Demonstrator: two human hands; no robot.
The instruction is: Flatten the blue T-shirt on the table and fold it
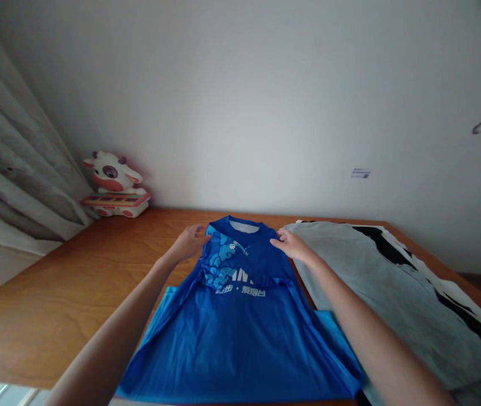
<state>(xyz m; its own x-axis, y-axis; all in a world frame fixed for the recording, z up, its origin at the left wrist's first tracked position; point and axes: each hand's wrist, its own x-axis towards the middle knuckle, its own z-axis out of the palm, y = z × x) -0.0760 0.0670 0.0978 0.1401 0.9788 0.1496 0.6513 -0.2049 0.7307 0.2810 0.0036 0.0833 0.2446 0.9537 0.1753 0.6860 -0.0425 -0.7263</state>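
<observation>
A blue printed shirt (240, 338) lies front up on the wooden table, its collar toward the wall and its hem near me. Light blue cloud shapes and white lettering cover its chest. Lighter blue cloth shows beyond both lower sides. At the shoulder on the left is my left hand (190, 242), thumb and fingers apart. My right hand (293, 246) is by the opposite shoulder, its thumb also spread from the fingers. Both hands hover at or just touch the shirt's edges; exact contact is unclear. Neither visibly grips cloth.
Grey, black and white clothes (375, 282) are spread on the right of the table (75, 293). A cow-shaped toy keyboard (115, 189) stands at the back left corner beside a curtain (16, 152). The white wall (240, 101) bounds the far edge.
</observation>
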